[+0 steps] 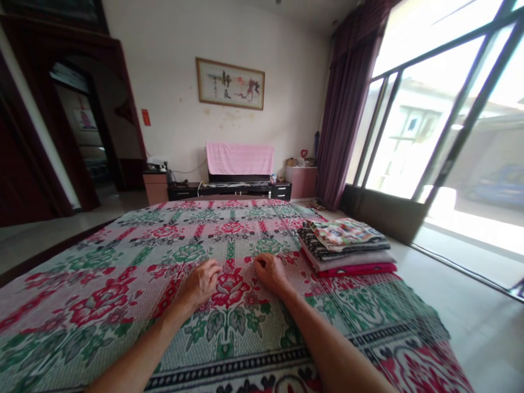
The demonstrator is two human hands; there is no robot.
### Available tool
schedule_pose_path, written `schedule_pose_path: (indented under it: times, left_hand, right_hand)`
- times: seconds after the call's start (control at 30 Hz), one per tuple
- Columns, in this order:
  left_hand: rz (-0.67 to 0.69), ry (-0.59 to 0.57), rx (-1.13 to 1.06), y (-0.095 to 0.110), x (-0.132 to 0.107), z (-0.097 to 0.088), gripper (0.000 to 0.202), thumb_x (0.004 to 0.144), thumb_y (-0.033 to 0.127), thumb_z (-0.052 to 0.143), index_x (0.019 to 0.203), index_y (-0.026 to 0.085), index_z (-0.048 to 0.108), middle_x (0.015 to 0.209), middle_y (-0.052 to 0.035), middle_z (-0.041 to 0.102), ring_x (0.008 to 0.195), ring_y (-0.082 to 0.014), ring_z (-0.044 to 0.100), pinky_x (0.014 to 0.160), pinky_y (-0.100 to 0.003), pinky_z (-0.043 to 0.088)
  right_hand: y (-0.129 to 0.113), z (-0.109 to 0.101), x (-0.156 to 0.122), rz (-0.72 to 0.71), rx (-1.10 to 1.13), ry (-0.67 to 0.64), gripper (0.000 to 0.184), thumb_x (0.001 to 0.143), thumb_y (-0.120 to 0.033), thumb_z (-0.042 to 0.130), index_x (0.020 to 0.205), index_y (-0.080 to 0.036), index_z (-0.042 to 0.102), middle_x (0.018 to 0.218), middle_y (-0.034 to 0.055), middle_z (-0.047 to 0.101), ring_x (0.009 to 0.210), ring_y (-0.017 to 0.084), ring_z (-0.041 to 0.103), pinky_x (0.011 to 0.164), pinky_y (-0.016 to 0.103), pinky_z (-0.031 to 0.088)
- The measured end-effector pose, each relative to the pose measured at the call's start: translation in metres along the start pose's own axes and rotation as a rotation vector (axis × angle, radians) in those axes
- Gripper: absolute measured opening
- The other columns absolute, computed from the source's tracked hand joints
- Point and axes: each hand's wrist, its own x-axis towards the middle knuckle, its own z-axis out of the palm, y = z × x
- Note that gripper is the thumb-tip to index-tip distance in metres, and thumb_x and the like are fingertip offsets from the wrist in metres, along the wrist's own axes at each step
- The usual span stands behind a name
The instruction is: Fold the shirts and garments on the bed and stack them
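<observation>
A large flowered cloth [230, 322] in pink, red, green and grey is spread flat over a broad surface before me. My left hand [203, 281] rests on it left of a red flower, fingers curled inward and nothing visible in them. To the right of the same flower lies my right hand [270, 271], its fingers folded into a loose fist, also with nothing showing. Around both hands the cloth looks unbunched. A stack of folded fabrics [347, 245], with patterned pieces on top and bright pink at the bottom, sits on the cloth beyond my right hand.
Against the far wall stands a low dark cabinet [281, 191] behind a pink towel [239, 158] draped over something. A framed picture [230, 83] hangs above. Purple curtains [344, 109] and large glass doors [429, 120] are on the right; a doorway [88, 125] is on the left.
</observation>
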Motion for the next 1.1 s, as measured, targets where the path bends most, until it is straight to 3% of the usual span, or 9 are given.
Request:
schedule_pose_path:
  times: [0.53,0.7,0.83,0.93,1.0,1.1]
  left_hand:
    - [0.010,0.023,-0.007,-0.003,-0.002,0.003,0.034,0.078,0.014,0.040,0.091,0.021,0.070,0.106,-0.0064,0.066,0.095,-0.0176,0.063,0.087,-0.030,0.051]
    - [0.031,-0.051,0.098,0.003,0.008,-0.003,0.032,0.076,0.012,0.040,0.086,0.021,0.070,0.093,-0.0062,0.068,0.087,-0.0172,0.064,0.083,-0.028,0.050]
    - [-0.090,-0.187,0.164,0.030,0.036,-0.005,0.029,0.075,0.014,0.043,0.080,0.019,0.071,0.082,-0.0072,0.069,0.080,-0.0196,0.064,0.078,-0.031,0.048]
    - [-0.164,-0.270,-0.054,0.068,0.065,0.003,0.032,0.075,0.014,0.044,0.092,0.019,0.071,0.093,-0.0072,0.071,0.088,-0.0204,0.064,0.081,-0.031,0.046]
    - [-0.233,-0.346,-0.284,0.097,0.081,0.013,0.032,0.075,0.015,0.046,0.097,0.017,0.070,0.094,-0.0067,0.071,0.087,-0.0200,0.064,0.077,-0.029,0.047]
    - [-0.328,-0.412,-0.671,0.139,0.096,0.031,0.028,0.073,0.019,0.053,0.096,0.015,0.069,0.088,-0.0059,0.070,0.081,-0.0189,0.063,0.067,-0.025,0.046]
  right_hand:
    - [0.005,-0.001,-0.002,-0.001,0.101,0.034,0.020,0.073,-0.013,0.050,0.071,-0.018,0.069,0.073,0.0032,0.069,0.069,0.015,0.061,0.066,0.021,0.044]
    - [0.002,-0.026,0.009,0.039,0.204,0.213,0.021,0.078,-0.020,0.047,0.073,-0.018,0.067,0.072,0.0026,0.067,0.065,0.014,0.058,0.065,0.022,0.043]
    - [0.005,-0.070,0.028,0.132,0.242,0.447,0.025,0.082,-0.028,0.046,0.079,-0.017,0.068,0.074,0.0035,0.067,0.065,0.014,0.057,0.066,0.023,0.042]
    - [0.016,-0.109,0.039,0.211,0.140,0.572,0.026,0.082,-0.029,0.046,0.084,-0.017,0.068,0.078,0.0053,0.067,0.071,0.017,0.058,0.071,0.026,0.043]
    - [0.027,-0.131,0.041,0.270,-0.003,0.568,0.024,0.079,-0.025,0.047,0.086,-0.018,0.069,0.087,0.0077,0.068,0.080,0.019,0.058,0.078,0.030,0.042]
    - [0.045,-0.149,0.037,0.399,-0.181,0.461,0.027,0.076,-0.023,0.049,0.093,-0.018,0.070,0.101,0.0108,0.066,0.092,0.023,0.057,0.084,0.034,0.040]
